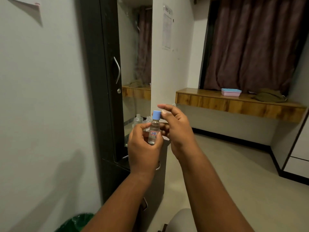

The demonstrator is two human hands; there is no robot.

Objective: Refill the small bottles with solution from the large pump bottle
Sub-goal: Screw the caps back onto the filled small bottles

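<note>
Left hand (pixel 143 144) — closed around a small clear bottle (pixel 154 131), held upright at centre frame, its label reading "17B". Right hand (pixel 175 129) — fingers loosely curled, fingertips at the blue cap (pixel 157 115); whether they pinch it cannot be told. Just behind, two uncapped bottles (pixel 138 119) stand on the dark cabinet (pixel 107 91).

Single head view, angled forward and slightly down, hands (pixel 160 134) seemingly close
</note>
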